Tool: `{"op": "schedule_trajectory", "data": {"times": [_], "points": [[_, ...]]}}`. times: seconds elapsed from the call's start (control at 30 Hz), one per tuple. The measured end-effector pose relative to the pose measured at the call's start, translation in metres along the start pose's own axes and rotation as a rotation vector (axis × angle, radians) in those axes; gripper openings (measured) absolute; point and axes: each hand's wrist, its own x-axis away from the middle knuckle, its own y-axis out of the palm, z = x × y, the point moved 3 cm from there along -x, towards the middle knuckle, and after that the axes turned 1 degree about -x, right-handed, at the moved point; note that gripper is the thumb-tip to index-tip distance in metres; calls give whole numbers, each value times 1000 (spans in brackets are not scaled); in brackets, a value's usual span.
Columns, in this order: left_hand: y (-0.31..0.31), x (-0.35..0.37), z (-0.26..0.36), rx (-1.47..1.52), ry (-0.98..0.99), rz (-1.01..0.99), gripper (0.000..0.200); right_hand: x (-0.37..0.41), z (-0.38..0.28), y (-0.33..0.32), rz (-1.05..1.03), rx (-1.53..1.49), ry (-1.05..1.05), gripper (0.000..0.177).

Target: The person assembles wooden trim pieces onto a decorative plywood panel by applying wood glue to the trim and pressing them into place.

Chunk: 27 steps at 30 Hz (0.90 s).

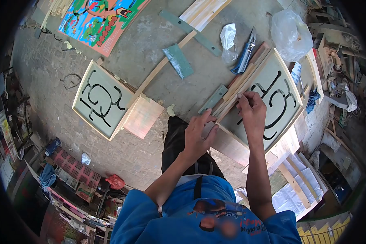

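Observation:
A grey-green board with black curved grooves and a pale wooden frame (281, 134) lies at the right of the bench, tilted in view. My left hand (198, 136) is at its near left corner, index finger and thumb on either side of the frame's end. Over the frame's left side, my right hand (253, 112) has its thumb and fingertips pinched together; whatever is between them is too small to make out. Thin wooden strips (248, 77) run along that side. A green-grey metal piece (214, 99) lies beside them, close to my left index finger.
A blue utility knife (245, 55), a clear plastic bag (290, 34) and a green block (179, 61) on a long wooden strip (152, 77) lie on the bench. A second framed board (105, 103) sits at left. A colourful printed panel (103, 24) is behind it.

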Motion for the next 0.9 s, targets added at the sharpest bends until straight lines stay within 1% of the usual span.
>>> {"op": "schedule_trajectory", "data": {"times": [0.17,0.33,0.4,0.43,0.5,0.53,0.6,0.7,0.83,0.9], "points": [[-3,-3,2,-14,17,-14,65,0,0,0,-28,-107,28,23],[-11,-14,8,-9,36,-44,60,-1,0,-1,-44,-130,35,25],[-17,-20,13,-67,48,-27,51,0,-4,-3,-62,-137,56,29],[-17,-24,13,-68,54,-29,51,0,-4,-4,-59,-141,54,29],[-15,-38,13,-42,36,-24,35,-1,-5,-8,-43,-179,72,28],[-12,-49,14,-42,47,-26,35,-4,-3,-10,-35,-185,67,28],[-4,-81,25,0,64,-70,24,-12,1,-16,71,-178,-9,22],[18,-123,39,49,52,-100,19,-27,-1,-28,153,-204,-41,22],[52,-155,40,15,68,-150,21,-56,-15,-40,209,-265,16,26],[63,-166,43,-66,123,-166,19,-71,-22,-45,225,-290,38,27]]}}
